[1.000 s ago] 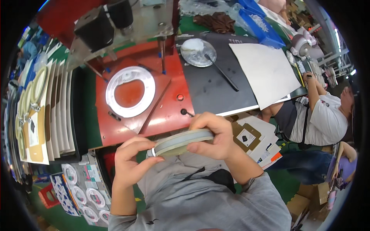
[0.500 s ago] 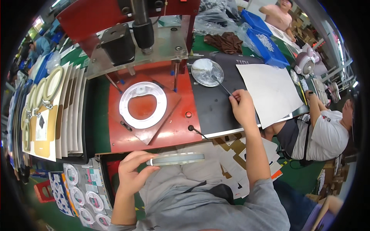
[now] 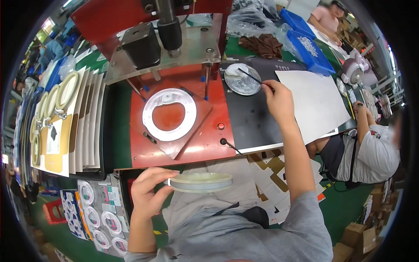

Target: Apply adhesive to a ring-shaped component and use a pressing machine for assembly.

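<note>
Over my lap, my left hand [image 3: 150,192] pinches the edge of a pale round ring-shaped part [image 3: 205,185], seen nearly edge-on with a little of its upper face showing. My right hand [image 3: 280,102] grips a thin dark stick [image 3: 254,78]. Its far end reaches into the white paste [image 3: 235,70] in a round shallow dish [image 3: 248,90]; the paste hides the exact tip. Left of the dish, a white plastic ring [image 3: 190,112] lies on a brown square plate [image 3: 200,120] on the red base of a press [image 3: 205,153].
The press head [image 3: 170,37] and clear plate stand over the ring. Beside the dish lies a white sheet [image 3: 312,105]. Ring parts on cards [image 3: 54,144] stand at left. A brown cloth [image 3: 262,46] and blue tray [image 3: 310,52] lie behind; a seated person [image 3: 377,153] is at right.
The stick's end has moved from the dish's right side to the white paste, and my right hand has risen slightly. The pale ring has tilted, showing more upper face. The whole view has shifted a little.
</note>
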`<action>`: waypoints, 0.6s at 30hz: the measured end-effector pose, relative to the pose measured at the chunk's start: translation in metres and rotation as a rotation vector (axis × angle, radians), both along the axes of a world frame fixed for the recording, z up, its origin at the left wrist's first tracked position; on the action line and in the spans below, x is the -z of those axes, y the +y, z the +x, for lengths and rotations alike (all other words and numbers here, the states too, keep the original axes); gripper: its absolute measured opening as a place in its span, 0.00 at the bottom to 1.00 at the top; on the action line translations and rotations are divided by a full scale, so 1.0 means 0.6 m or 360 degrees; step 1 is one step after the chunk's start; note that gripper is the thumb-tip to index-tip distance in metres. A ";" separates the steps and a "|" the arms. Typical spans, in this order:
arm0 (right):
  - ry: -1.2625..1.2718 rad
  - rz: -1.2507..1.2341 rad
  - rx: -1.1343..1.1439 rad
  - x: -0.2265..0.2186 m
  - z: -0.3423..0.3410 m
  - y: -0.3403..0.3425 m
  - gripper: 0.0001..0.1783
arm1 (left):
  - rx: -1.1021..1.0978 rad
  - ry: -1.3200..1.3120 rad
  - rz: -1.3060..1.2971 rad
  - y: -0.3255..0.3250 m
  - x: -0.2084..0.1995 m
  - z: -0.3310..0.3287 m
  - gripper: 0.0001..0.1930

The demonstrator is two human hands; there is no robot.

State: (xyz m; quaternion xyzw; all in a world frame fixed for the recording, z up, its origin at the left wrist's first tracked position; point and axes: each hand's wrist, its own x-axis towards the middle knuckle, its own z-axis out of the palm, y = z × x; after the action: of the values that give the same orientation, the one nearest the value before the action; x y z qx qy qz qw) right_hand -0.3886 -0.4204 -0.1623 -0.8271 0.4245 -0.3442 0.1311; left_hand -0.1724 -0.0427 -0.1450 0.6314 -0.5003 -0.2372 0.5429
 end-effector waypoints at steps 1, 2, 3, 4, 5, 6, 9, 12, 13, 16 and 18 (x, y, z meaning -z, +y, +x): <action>-0.0014 0.0079 -0.0008 -0.010 -0.008 0.009 0.10 | -0.0024 -0.0015 -0.0015 0.004 0.000 0.004 0.18; -0.0025 0.0165 -0.0016 -0.020 -0.018 0.021 0.10 | -0.0033 -0.0045 -0.0032 0.007 -0.003 0.009 0.17; -0.0152 0.0405 -0.0030 -0.027 -0.029 0.032 0.11 | -0.0049 -0.0035 -0.0059 0.009 -0.008 0.013 0.17; -0.0302 0.0572 -0.0055 -0.036 -0.044 0.044 0.13 | -0.0063 -0.0020 -0.0093 0.008 -0.015 0.017 0.17; -0.0455 0.0746 -0.0077 -0.044 -0.057 0.057 0.14 | -0.0048 -0.0106 -0.0123 0.005 -0.027 0.024 0.16; -0.0556 0.0860 -0.0127 -0.056 -0.068 0.073 0.15 | -0.0045 -0.0151 -0.0162 0.003 -0.037 0.029 0.16; -0.0725 0.1153 -0.0178 -0.083 -0.097 0.126 0.13 | -0.0005 -0.0309 -0.0336 -0.017 -0.072 0.043 0.14; -0.0864 0.1317 -0.0408 -0.084 -0.122 0.162 0.13 | 0.0053 -0.0473 -0.0542 -0.054 -0.100 0.046 0.13; -0.0916 0.1353 -0.0498 -0.084 -0.130 0.171 0.14 | 0.0089 -0.0551 -0.0590 -0.064 -0.108 0.048 0.13; -0.0981 0.1326 -0.0703 -0.099 -0.126 0.208 0.14 | 0.0116 -0.0412 -0.0617 -0.082 -0.119 0.034 0.15; -0.1003 0.1331 -0.0785 -0.110 -0.128 0.221 0.13 | 0.0172 -0.0496 -0.0685 -0.095 -0.114 0.036 0.16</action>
State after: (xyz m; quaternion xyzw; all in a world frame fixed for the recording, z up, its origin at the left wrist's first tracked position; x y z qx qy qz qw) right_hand -0.4656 -0.2879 -0.0964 -0.6370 0.2596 -0.3362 0.6433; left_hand -0.1506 -0.1000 -0.0769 0.5028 -0.6496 -0.0540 0.5677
